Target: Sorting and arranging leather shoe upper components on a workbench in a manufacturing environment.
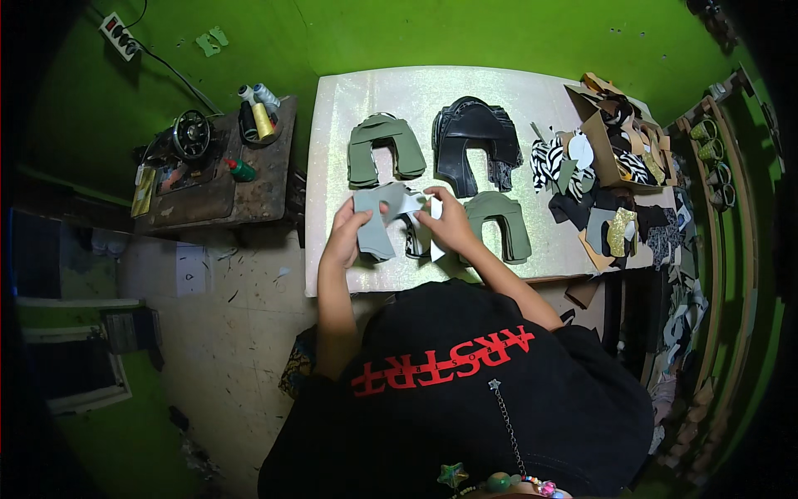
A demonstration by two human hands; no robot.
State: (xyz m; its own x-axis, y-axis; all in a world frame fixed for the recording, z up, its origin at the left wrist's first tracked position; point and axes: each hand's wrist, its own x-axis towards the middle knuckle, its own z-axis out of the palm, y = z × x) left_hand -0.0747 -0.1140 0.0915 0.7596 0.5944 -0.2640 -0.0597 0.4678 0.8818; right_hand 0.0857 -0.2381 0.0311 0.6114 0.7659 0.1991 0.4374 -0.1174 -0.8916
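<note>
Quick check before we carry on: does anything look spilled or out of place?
Yes: loose scraps lie jumbled beside the cardboard box at the right end of the table, unlike the more orderly U-shaped stacks. Small bits also litter the floor at left.

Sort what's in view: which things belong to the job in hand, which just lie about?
Likely the job:
grey flat piece in left hand
olive-green U-shaped stacks
glossy black U-shaped stack

Apparently lying about:
green red-capped bottle
yellow thread cone
brown cardboard box
</note>
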